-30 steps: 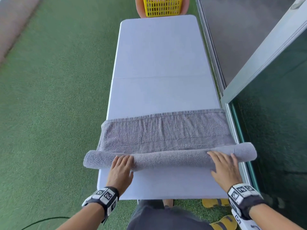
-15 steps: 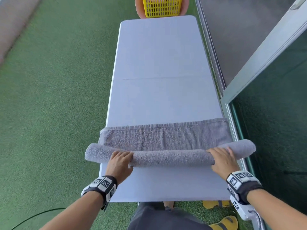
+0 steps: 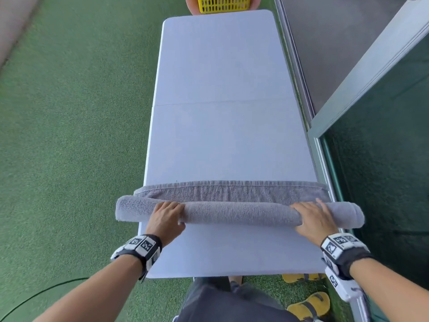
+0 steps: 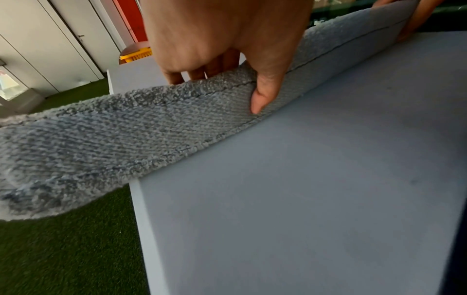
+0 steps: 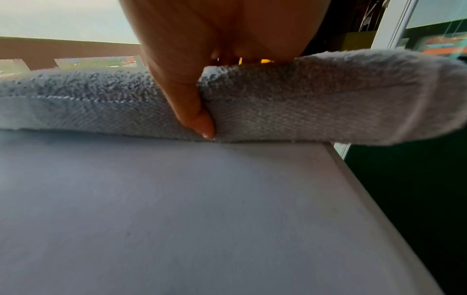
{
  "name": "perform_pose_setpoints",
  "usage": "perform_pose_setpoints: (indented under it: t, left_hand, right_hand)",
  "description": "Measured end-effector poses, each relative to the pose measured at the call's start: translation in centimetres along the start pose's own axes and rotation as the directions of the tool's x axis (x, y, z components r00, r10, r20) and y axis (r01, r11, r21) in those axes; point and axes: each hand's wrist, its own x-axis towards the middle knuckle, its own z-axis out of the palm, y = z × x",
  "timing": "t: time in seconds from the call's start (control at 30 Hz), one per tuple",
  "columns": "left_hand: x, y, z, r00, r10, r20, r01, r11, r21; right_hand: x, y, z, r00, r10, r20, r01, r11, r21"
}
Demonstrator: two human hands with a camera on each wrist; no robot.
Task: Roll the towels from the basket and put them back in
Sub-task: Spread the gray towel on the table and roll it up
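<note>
A grey towel point(image 3: 239, 211) lies across the near part of the white table point(image 3: 220, 89), mostly rolled into a long tube whose ends overhang both table sides. Only a narrow flat strip point(image 3: 232, 190) lies beyond the roll. My left hand point(image 3: 175, 213) holds the roll near its left end, fingers curled over the top. The left wrist view shows its thumb point(image 4: 260, 95) pressing the towel point(image 4: 126, 129) on the near side. My right hand point(image 3: 306, 216) holds the roll near its right end the same way, thumb point(image 5: 194, 111) against the towel point(image 5: 303, 103).
A yellow basket point(image 3: 224, 4) sits on an orange seat beyond the table's far end. Green turf point(image 3: 69, 135) surrounds the table. A sliding door frame point(image 3: 348, 94) runs close along the right side. Yellow sandals point(image 3: 308, 303) lie by my feet.
Both hands have moved away from me along the table with the roll. The roll has grown thicker and the flat strip beyond it has shrunk to a narrow band.
</note>
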Motion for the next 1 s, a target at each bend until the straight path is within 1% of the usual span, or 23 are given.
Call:
perform_pose_setpoints:
  t: [0.1, 0.13, 0.2, 0.23, 0.27, 0.3, 0.33, 0.37, 0.43, 0.5, 0.57, 0.63, 0.7, 0.8, 0.87, 0.93, 1.0]
  left_hand:
    - [1.8, -0.6, -1.0, 1.000, -0.010, 0.023, 0.009, 0.999, 0.034]
    - [2.5, -1.0, -1.2, 0.998, -0.052, 0.027, 0.051, 0.998, 0.037]
    - [3.5, -1.6, -1.6, 0.987, -0.159, 0.000, 0.159, 0.987, 0.002]
    - [3.9, -2.0, -1.5, 0.984, -0.180, -0.006, 0.180, 0.984, -0.005]
    - [4.0, -2.5, -1.4, 0.985, -0.172, 0.011, 0.172, 0.985, 0.005]
    - [4.0, -3.0, -1.4, 0.988, -0.151, 0.038, 0.150, 0.988, 0.027]
    - [3.8, -3.6, -1.2, 0.991, -0.123, 0.058, 0.120, 0.991, 0.059]
    - [3.6, -4.3, -1.1, 0.993, -0.102, 0.067, 0.095, 0.991, 0.096]
    - [3.5, -5.2, -0.9, 0.993, -0.098, 0.060, 0.089, 0.987, 0.136]
    - [3.7, -5.0, -0.7, 0.991, -0.133, 0.023, 0.130, 0.986, 0.100]
    - [3.9, -2.9, -0.6, 0.981, -0.195, -0.011, 0.195, 0.980, 0.040]
    - [3.3, 0.5, -0.3, 0.964, -0.266, -0.024, 0.266, 0.964, -0.018]
    - [2.6, 4.3, 0.0, 0.941, -0.336, 0.043, 0.338, 0.939, -0.061]
    - [2.5, 8.8, 0.2, 0.891, -0.427, 0.153, 0.448, 0.880, -0.156]
    - [2.6, 11.3, 0.1, 0.862, -0.443, 0.245, 0.500, 0.822, -0.272]
    - [2.2, 13.5, 0.1, 0.849, -0.434, 0.303, 0.524, 0.767, -0.370]
    - [1.6, 15.0, 0.0, 0.825, -0.444, 0.349, 0.564, 0.681, -0.467]
  right_hand:
    - [2.2, 0.2, -1.8, 1.000, 0.029, 0.000, -0.029, 1.000, 0.002]
    - [3.0, 0.3, -2.4, 0.998, 0.053, -0.038, -0.052, 0.999, 0.009]
    - [4.2, 0.9, -3.1, 0.982, 0.100, -0.160, -0.094, 0.995, 0.044]
    - [4.7, 1.3, -3.1, 0.978, 0.116, -0.175, -0.105, 0.992, 0.069]
    - [5.0, 1.7, -3.0, 0.983, 0.123, -0.139, -0.112, 0.990, 0.081]
    - [5.0, 2.1, -2.8, 0.991, 0.112, -0.069, -0.108, 0.992, 0.065]
    - [4.9, 2.5, -2.4, 0.996, 0.094, -0.013, -0.093, 0.995, 0.018]
    - [4.8, 2.8, -2.0, 0.997, 0.073, 0.008, -0.073, 0.997, -0.035]
    - [4.7, 3.1, -1.4, 0.998, 0.059, -0.015, -0.060, 0.995, -0.074]
    - [4.9, 2.4, -1.1, 0.992, 0.095, -0.079, -0.098, 0.994, -0.038]
    - [4.8, 1.0, -1.2, 0.984, 0.129, -0.125, -0.129, 0.992, 0.013]
    - [4.2, -0.8, -0.8, 0.979, 0.143, -0.146, -0.136, 0.989, 0.055]
    - [3.1, -3.2, -0.5, 0.980, 0.158, -0.121, -0.143, 0.982, 0.124]
    - [1.3, -7.2, -0.7, 0.979, 0.198, -0.036, -0.188, 0.962, 0.197]
    - [0.5, -9.6, -0.5, 0.976, 0.215, 0.027, -0.214, 0.943, 0.254]
    - [-0.2, -11.7, -0.2, 0.972, 0.221, 0.078, -0.234, 0.918, 0.320]
    - [-0.7, -13.2, -0.2, 0.961, 0.248, 0.123, -0.276, 0.872, 0.405]
